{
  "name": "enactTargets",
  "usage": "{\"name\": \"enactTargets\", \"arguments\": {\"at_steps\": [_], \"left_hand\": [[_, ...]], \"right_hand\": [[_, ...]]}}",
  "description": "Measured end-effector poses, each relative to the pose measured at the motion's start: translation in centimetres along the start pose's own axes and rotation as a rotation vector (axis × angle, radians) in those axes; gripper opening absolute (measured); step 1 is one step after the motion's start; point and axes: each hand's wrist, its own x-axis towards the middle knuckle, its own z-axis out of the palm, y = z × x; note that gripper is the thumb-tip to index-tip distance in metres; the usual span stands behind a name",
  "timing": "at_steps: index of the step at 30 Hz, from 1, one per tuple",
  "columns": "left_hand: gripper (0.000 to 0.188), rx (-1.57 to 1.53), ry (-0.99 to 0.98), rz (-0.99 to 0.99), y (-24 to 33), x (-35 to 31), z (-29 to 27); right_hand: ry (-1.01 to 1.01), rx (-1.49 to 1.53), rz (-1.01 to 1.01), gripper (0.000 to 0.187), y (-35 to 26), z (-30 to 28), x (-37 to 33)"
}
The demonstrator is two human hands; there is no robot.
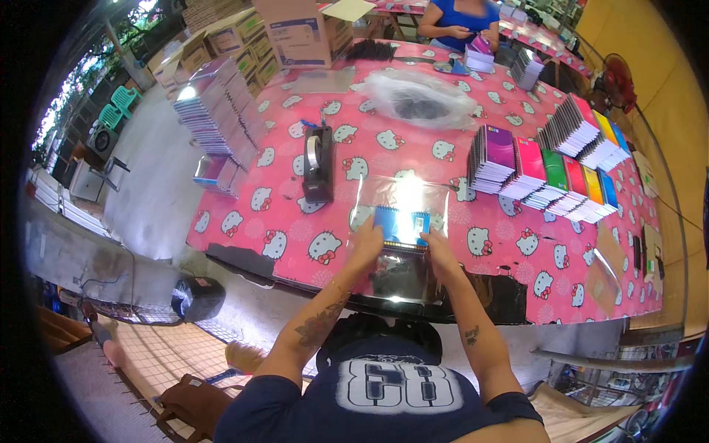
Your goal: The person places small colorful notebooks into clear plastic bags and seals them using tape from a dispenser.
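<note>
A small stack of spiral-bound notebooks with a blue cover (399,225) lies in front of me, over a sheet of clear plastic film (373,193). My left hand (367,238) grips its left edge, and my right hand (439,245) grips its right edge. The dark spiral binding runs along the side nearest me. The film reaches beyond the notebooks on all sides and hangs toward the table's front edge, shining with glare. To the left stands a black tape dispenser (318,166) with a roll of tape in it.
Coloured notebook stacks (491,159) stand at the right. Tall piles of wrapped notebooks (216,111) rise at the left edge. A clear plastic bag (419,98) lies farther back, near cardboard boxes (299,35). Across the table, another person (459,22) handles a purple notebook.
</note>
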Motion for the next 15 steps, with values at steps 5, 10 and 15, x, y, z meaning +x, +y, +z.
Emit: {"name": "enactTargets", "arguments": {"at_steps": [5,10,15], "left_hand": [[0.044,0.021,0.043,0.029,-2.6,0.4,0.5],[0.026,-0.112,0.034,0.104,-3.9,-4.7,-6.0],[0.02,0.586,-0.397,0.657,-8.2,-5.1,-9.0]], "right_hand": [[0.035,0.036,-0.029,0.037,0.7,-0.9,0.3],[0.208,-0.575,-0.636,0.021,3.6,-4.8,-3.8],[-0.211,-1.05,-0.688,0.015,3.0,-4.3,-5.5]]}}
